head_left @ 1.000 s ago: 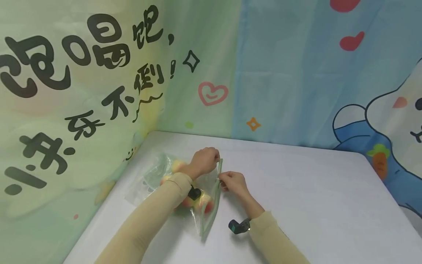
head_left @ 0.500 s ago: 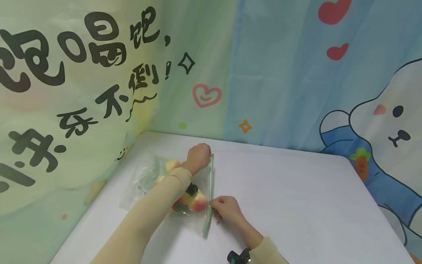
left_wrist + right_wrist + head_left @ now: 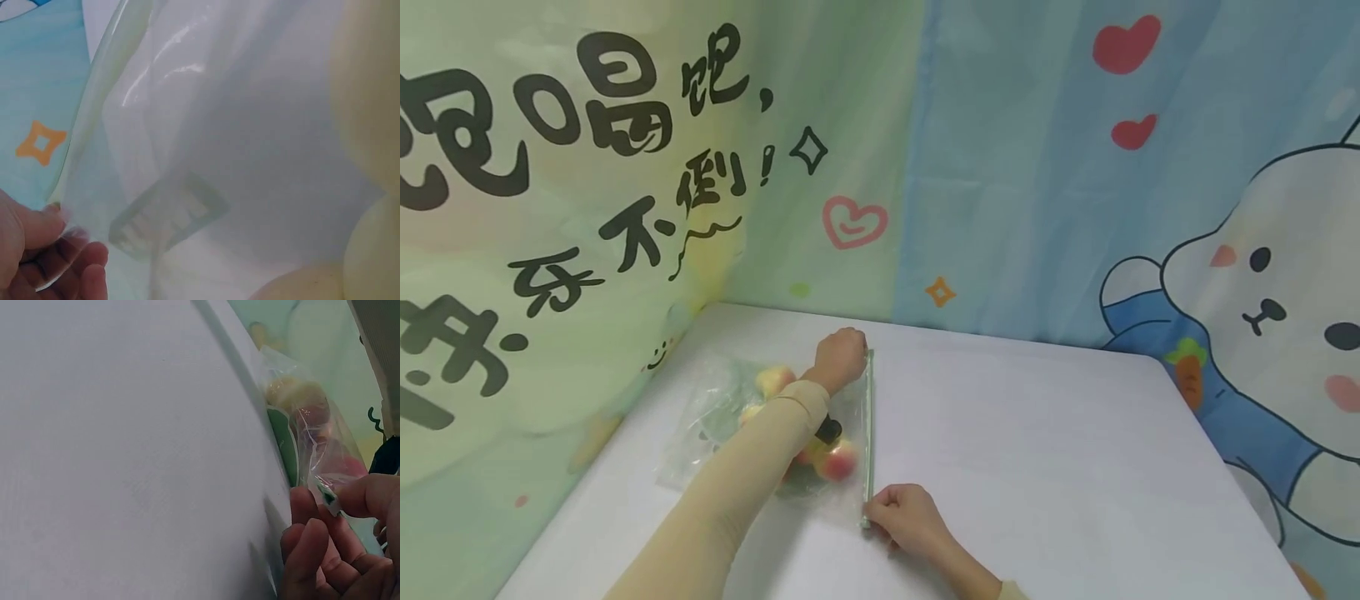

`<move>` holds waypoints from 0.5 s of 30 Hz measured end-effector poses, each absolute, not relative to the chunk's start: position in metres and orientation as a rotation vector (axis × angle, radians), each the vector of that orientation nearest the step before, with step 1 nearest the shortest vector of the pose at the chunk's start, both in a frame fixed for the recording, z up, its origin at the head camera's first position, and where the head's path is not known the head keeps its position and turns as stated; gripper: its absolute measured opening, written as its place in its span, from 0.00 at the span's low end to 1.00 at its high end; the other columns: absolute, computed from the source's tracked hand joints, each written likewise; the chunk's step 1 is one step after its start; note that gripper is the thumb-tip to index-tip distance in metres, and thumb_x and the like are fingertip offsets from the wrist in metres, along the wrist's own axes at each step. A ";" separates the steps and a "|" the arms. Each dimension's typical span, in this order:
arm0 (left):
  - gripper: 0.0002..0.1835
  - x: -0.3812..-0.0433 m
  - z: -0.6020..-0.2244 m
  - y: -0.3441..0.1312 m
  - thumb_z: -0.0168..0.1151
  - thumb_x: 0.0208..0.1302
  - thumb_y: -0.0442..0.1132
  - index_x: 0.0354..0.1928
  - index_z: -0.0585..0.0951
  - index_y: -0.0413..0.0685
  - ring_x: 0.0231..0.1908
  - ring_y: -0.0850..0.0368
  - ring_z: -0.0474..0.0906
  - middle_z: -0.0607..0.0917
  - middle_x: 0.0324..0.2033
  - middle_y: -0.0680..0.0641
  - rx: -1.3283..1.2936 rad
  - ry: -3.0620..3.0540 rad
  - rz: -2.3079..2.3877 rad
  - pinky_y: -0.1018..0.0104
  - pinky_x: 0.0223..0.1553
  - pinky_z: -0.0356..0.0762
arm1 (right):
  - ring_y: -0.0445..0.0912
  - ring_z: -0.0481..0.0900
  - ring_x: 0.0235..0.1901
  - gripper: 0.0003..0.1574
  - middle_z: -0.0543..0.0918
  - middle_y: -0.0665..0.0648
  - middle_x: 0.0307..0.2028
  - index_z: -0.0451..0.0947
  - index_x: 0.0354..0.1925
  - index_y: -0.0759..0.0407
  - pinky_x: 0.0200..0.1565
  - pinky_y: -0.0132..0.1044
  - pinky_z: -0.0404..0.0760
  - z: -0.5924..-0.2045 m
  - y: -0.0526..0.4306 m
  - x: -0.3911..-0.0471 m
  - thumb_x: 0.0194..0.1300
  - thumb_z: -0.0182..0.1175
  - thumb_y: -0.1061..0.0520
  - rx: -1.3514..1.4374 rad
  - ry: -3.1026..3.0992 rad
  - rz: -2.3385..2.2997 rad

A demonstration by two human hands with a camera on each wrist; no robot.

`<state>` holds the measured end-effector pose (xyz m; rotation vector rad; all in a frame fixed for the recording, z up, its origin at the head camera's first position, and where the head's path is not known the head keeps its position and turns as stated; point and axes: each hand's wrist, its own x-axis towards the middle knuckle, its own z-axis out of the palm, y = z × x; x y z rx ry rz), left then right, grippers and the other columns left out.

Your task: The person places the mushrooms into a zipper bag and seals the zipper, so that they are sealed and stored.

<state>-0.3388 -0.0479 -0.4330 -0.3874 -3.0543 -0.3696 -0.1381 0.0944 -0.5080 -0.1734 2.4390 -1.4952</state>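
Note:
A clear zip bag [image 3: 715,417] lies on the white table with several yellow-and-red fruits [image 3: 837,461] inside. Along its right side runs a green zip strip [image 3: 869,417], now nearly straight. My left hand [image 3: 842,357] pinches the strip's far end; in the left wrist view thumb and fingers of that hand [image 3: 53,256] hold the clear film. At the strip's near end, my right hand [image 3: 910,518] pinches the edge between thumb and forefinger. A small green-and-white piece [image 3: 328,499] shows in that pinch in the right wrist view. My left forearm hides part of the bag and fruits.
The white table [image 3: 1015,467] stretches away to the right of the bag. Behind and to the left hangs a printed cloth backdrop [image 3: 1000,167]. A small dark camera [image 3: 829,430] sits at my left wrist, over the bag.
My right hand has slid along the zip strip from near its upper part to its near end. The strip has straightened, its two edges closer together. My left hand keeps holding the far end.

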 end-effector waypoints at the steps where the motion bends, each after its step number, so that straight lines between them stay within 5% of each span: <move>1: 0.11 -0.339 -0.434 -0.047 0.58 0.63 0.33 0.45 0.85 0.45 0.42 0.50 0.82 0.84 0.42 0.47 -0.400 -3.062 -0.375 0.56 0.40 0.82 | 0.38 0.69 0.11 0.09 0.77 0.48 0.14 0.82 0.26 0.59 0.15 0.29 0.73 -0.508 0.095 -0.137 0.56 0.61 0.55 -0.185 2.436 -1.490; 10: 0.15 -0.330 -0.440 -0.039 0.54 0.70 0.43 0.53 0.82 0.46 0.46 0.50 0.80 0.81 0.47 0.46 -0.582 -3.120 -0.431 0.55 0.47 0.79 | 0.40 0.73 0.15 0.12 0.82 0.49 0.20 0.82 0.33 0.56 0.19 0.34 0.72 -0.488 0.119 -0.151 0.64 0.62 0.50 -0.318 2.549 -1.259; 15: 0.22 -0.319 -0.439 -0.033 0.54 0.71 0.47 0.63 0.76 0.48 0.56 0.48 0.76 0.78 0.57 0.45 -0.690 -3.127 -0.354 0.55 0.55 0.75 | 0.44 0.80 0.28 0.10 0.85 0.50 0.31 0.84 0.36 0.55 0.31 0.39 0.78 -0.457 0.140 -0.180 0.64 0.64 0.51 -0.384 2.877 -1.083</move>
